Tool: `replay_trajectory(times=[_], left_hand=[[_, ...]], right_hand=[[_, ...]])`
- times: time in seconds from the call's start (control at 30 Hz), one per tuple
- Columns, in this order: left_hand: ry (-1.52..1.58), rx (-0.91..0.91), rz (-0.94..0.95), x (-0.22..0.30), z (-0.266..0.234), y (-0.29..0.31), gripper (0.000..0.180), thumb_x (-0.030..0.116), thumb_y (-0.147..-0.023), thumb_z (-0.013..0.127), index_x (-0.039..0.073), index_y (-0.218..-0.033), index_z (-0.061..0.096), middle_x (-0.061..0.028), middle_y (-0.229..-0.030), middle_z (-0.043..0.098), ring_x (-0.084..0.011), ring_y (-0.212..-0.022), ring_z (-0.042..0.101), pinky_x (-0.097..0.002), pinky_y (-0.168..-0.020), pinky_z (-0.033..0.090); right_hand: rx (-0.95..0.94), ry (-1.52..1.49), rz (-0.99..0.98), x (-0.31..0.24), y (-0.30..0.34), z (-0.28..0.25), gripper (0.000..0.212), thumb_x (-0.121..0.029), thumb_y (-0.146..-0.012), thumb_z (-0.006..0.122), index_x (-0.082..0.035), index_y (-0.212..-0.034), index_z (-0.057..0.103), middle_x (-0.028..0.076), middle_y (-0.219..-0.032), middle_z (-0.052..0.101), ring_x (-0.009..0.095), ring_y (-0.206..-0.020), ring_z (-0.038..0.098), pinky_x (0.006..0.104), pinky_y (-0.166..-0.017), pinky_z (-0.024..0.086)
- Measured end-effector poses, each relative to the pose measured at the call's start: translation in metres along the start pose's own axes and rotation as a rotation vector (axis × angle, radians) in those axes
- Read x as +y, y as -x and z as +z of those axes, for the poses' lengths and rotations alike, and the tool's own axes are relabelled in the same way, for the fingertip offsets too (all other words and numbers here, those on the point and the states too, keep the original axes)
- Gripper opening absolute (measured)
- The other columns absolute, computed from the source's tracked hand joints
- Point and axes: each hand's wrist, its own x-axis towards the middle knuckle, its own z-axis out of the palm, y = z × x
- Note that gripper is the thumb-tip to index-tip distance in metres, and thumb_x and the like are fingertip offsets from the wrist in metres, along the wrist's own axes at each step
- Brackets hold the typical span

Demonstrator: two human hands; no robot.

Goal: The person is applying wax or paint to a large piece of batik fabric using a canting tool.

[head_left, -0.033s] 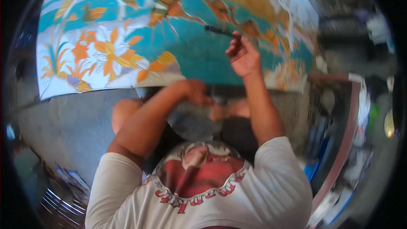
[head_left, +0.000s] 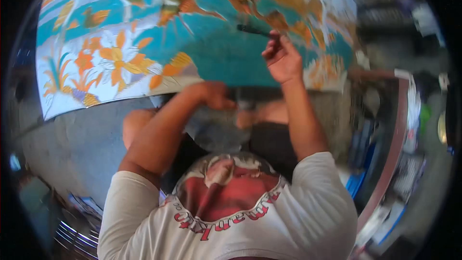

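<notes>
Dark stick tool (head_left: pixel 252 30): no shift against the earlier frame, same spot and same tilt. Both hands match too, so the work reads as holding at one place on the cloth, mid-stroke or paused; I can't tell which.

Tool sits over the teal band of the painted cloth (head_left: pixel 216 53), tip pointing to 9 o'clock. Whether the tip touches the cloth can't be told, too blurred.

Right hand (head_left: pixel 281 60): at 5 o'clock of the tool, fingers pinched round its rear end, palm toward the camera.

Left hand (head_left: pixel 214 95): at 7 o'clock of the right hand, at the cloth's lower edge, fingers curled. Can't tell whether it grips the edge or only rests there.

Count:
- 1 tool
- 1 cloth, teal ground with orange flowers and leaves; motifs too smeared to count
- 2 hands, both the person's own

Further out: grey floor (head_left: pixel 72 139) at 8 o'clock of the frame, a wooden shelf edge (head_left: pixel 392 154) with blurred clutter at 3 to 4 o'clock, and metal rods (head_left: pixel 72 238) at 7 o'clock.
</notes>
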Motion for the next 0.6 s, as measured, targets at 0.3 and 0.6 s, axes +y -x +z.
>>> replay_trajectory(times=[0.3, 0.6], left_hand=[[-0.179, -0.037, -0.077, -0.024, 0.014, -0.024, 0.070, 0.065, -0.092, 0.056, -0.003, -0.095, 0.072, -0.0274, -0.094, 0.068, -0.0399, -0.092, 0.065, -0.0465, -0.086, 0.048], [-0.289, -0.075, -0.192, -0.050, 0.035, 0.013, 0.044, 0.044, -0.094, 0.058, 0.002, -0.098, 0.072, -0.0181, -0.094, 0.071, -0.0300, -0.088, 0.068, -0.0414, -0.083, 0.051]], right_hand=[[0.641, 0.133, -0.447, -0.120, 0.337, -0.189, 0.034, -0.034, -0.100, 0.061, -0.004, -0.115, 0.064, 0.004, -0.079, 0.061, 0.017, -0.076, 0.061, 0.0425, -0.079, 0.054], [1.228, -0.121, -0.290, 0.043, 0.609, -0.446, 0.037, -0.030, -0.102, 0.046, -0.001, -0.121, 0.060, 0.011, -0.084, 0.062, 0.027, -0.068, 0.062, 0.0457, -0.064, 0.056]])
